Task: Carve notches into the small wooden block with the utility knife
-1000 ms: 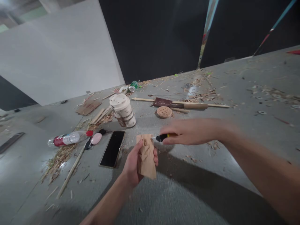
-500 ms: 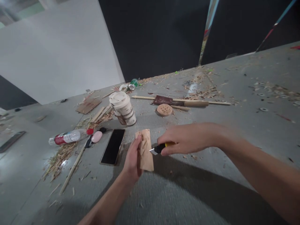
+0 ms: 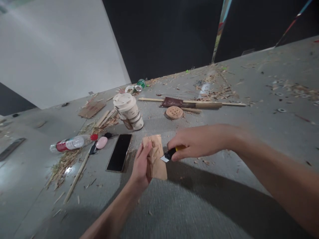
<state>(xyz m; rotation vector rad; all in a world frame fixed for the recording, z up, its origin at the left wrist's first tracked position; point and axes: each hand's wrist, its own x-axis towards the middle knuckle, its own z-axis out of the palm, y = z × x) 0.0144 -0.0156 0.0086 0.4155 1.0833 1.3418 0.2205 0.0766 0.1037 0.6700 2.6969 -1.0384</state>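
My left hand (image 3: 141,164) grips a flat wooden board (image 3: 159,166) along its left side, thumb on its face. The board's upper half shows carved or gouged marks. In my right hand (image 3: 191,144) is a utility knife (image 3: 170,154) with a yellow and black handle. Its short blade points left and lies at the board's right edge; I cannot tell whether it touches the wood. A black-screened phone (image 3: 119,152) lies on the floor left of my left hand. Beyond the board are a lidded paper cup (image 3: 128,111) and a round wooden disc with small holes (image 3: 174,113).
A plastic bottle (image 3: 72,143) lies on its side at left, near a pink oval object (image 3: 101,142) and a thin stick (image 3: 77,179). Behind the disc lie a wooden handle (image 3: 208,105) and a dark red sheath-like piece (image 3: 172,102). A green can (image 3: 140,85) and wood shavings (image 3: 62,169) litter the floor.
The board has turned to show more of its face and looks wider. The knife blade stays beside its right edge, now more broadside to view. My head view has shifted slightly.
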